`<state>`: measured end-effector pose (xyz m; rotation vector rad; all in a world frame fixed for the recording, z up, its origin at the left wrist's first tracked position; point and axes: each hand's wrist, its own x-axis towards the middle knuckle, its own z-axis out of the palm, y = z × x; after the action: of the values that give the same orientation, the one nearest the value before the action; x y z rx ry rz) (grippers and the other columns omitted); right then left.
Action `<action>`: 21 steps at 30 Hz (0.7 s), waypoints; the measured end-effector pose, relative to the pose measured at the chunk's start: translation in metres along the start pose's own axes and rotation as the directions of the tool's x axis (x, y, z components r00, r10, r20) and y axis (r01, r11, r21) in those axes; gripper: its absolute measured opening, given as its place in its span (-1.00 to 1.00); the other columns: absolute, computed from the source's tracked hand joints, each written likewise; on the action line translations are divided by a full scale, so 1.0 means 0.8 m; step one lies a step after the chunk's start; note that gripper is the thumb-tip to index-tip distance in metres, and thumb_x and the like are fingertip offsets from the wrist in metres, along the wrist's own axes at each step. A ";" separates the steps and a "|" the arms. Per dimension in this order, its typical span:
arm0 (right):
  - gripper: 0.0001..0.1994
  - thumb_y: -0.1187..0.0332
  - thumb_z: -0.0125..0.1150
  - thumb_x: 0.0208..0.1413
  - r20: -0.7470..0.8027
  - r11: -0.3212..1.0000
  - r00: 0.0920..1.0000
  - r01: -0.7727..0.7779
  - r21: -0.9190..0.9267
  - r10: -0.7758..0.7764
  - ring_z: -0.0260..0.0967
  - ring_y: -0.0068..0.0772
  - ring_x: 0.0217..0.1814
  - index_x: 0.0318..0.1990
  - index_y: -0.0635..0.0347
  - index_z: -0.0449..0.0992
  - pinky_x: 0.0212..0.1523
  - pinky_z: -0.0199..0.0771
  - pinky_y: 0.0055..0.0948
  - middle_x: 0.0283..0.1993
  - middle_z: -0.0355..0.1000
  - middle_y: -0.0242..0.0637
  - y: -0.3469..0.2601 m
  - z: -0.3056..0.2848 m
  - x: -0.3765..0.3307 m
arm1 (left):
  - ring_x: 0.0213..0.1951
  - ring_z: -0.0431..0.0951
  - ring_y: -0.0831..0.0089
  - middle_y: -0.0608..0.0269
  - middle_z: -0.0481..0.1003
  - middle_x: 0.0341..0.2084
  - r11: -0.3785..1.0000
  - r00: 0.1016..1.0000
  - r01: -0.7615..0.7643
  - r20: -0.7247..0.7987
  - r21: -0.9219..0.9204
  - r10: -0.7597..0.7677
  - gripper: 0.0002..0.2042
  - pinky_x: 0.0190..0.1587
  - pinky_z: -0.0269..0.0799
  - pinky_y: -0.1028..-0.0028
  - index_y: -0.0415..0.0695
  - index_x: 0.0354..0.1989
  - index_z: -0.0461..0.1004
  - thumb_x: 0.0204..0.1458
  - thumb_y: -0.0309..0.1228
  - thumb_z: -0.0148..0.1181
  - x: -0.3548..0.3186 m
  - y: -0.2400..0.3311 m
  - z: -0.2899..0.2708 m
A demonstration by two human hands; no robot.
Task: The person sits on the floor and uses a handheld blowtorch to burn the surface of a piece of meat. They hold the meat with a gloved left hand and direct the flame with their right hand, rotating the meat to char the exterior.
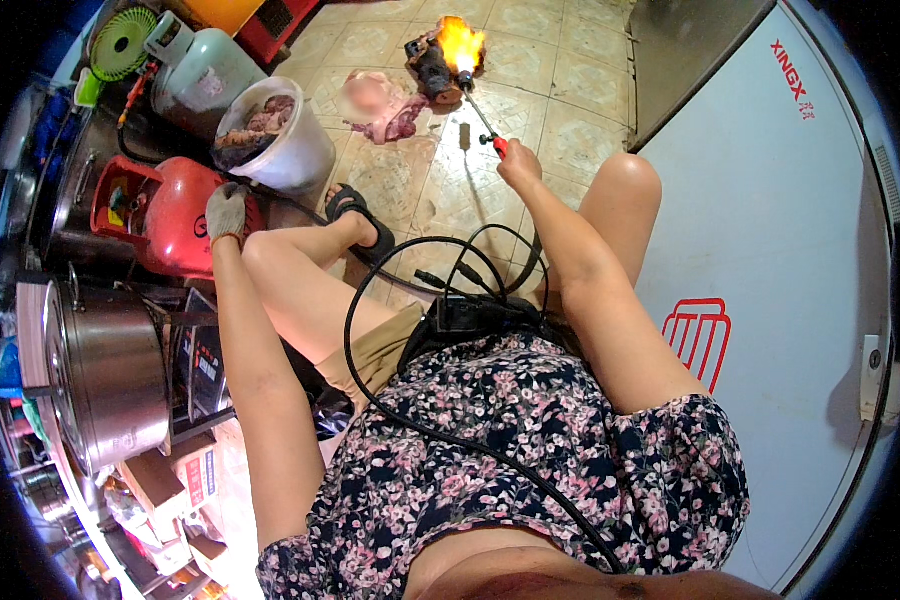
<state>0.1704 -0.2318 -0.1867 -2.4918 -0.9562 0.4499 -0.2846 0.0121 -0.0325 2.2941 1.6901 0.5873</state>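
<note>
My right hand [520,165] is closed around the red handle of a gas torch [484,122], held out over the floor. A bright orange flame [460,45] spreads from the torch head over a dark, charred piece of meat [432,75]. Left of that, a pale and pink piece of raw meat [380,106] lies on the tiles. My left hand [227,211], in a light grey work glove, is beside my left knee, against or just above a red gas cylinder [182,215]. Its fingers are too unclear to tell whether they grip anything.
A white bucket [305,150] of meat stands beyond the red cylinder, near a pale gas cylinder [210,80] and a green fan [122,45]. A steel pot [110,370] is at left. A white appliance [750,220] borders the right. A black hose [310,213] crosses the floor.
</note>
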 end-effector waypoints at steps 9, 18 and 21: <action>-0.74 0.44 0.07 -0.12 -0.011 1.000 1.000 0.010 -0.001 -0.010 0.42 0.06 -0.14 -0.21 0.27 0.38 -0.15 0.38 -0.10 -0.25 0.45 0.08 0.002 0.004 0.001 | -0.13 0.50 0.03 -0.11 0.51 -0.25 1.000 1.000 0.028 -0.007 0.007 -0.028 -0.67 -0.07 0.35 0.26 -0.20 -0.22 0.53 -0.07 -0.26 0.01 0.001 0.000 0.001; -0.74 0.39 0.06 -0.01 0.088 0.997 0.996 0.028 -0.075 -0.022 0.43 -0.03 -0.09 -0.13 0.22 0.41 -0.12 0.42 -0.12 -0.17 0.46 -0.01 -0.012 -0.009 -0.008 | -0.11 0.49 0.03 -0.10 0.51 -0.23 0.998 0.998 0.063 0.024 -0.022 -0.062 -0.67 -0.05 0.35 0.28 -0.19 -0.20 0.53 -0.06 -0.26 0.01 -0.003 0.006 -0.003; -0.74 0.41 0.06 -0.03 0.087 0.996 0.995 0.050 -0.067 -0.044 0.43 -0.03 -0.10 -0.14 0.23 0.40 -0.13 0.42 -0.11 -0.18 0.46 0.00 -0.011 -0.009 -0.008 | -0.11 0.48 0.02 -0.11 0.51 -0.24 0.999 0.998 0.050 0.025 -0.018 -0.049 -0.67 -0.06 0.34 0.27 -0.20 -0.22 0.53 -0.07 -0.26 0.01 -0.003 0.008 -0.003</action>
<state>0.1645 -0.2321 -0.1757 -2.5231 -1.0793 0.5204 -0.2806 0.0078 -0.0282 2.2309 1.7176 0.5606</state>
